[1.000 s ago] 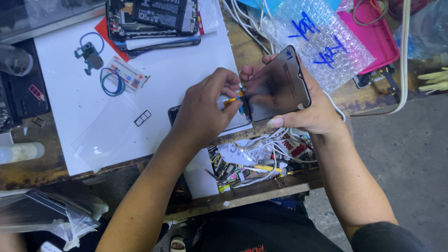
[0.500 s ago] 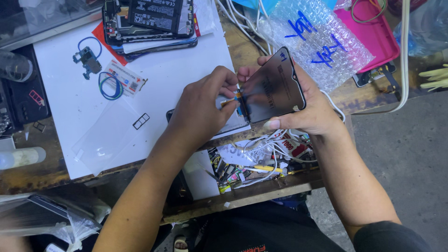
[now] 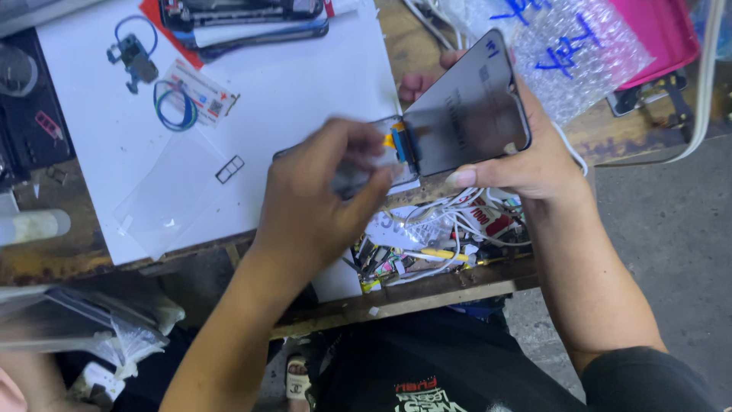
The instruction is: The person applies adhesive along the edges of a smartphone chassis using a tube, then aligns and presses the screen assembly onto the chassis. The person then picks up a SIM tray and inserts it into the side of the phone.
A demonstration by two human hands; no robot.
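Note:
My right hand (image 3: 537, 156) grips a dark phone display panel (image 3: 467, 114) from its right side and holds it tilted above the bench edge. A short flex cable with an orange tab (image 3: 398, 142) sticks out of the panel's left end. My left hand (image 3: 316, 202) is blurred by motion just left of that tab, with its fingers pinched on a thin grey translucent piece (image 3: 358, 174). What that piece is cannot be made out. A dark phone body (image 3: 280, 153) lies on the white sheet (image 3: 305, 76), mostly hidden under my left hand.
On the white sheet lie a clear film (image 3: 164, 200), a small card tray (image 3: 229, 169), a blue wire loop (image 3: 172, 107) and an opened phone chassis (image 3: 244, 17). A bubble-wrap bag (image 3: 583, 53) and a pink box (image 3: 665, 30) sit behind. An open drawer of cables (image 3: 438, 240) is below.
My left hand has pulled back from the panel's flex end towards the left and down, now blurred. The display panel stays in my right hand, tilted a little more upright.

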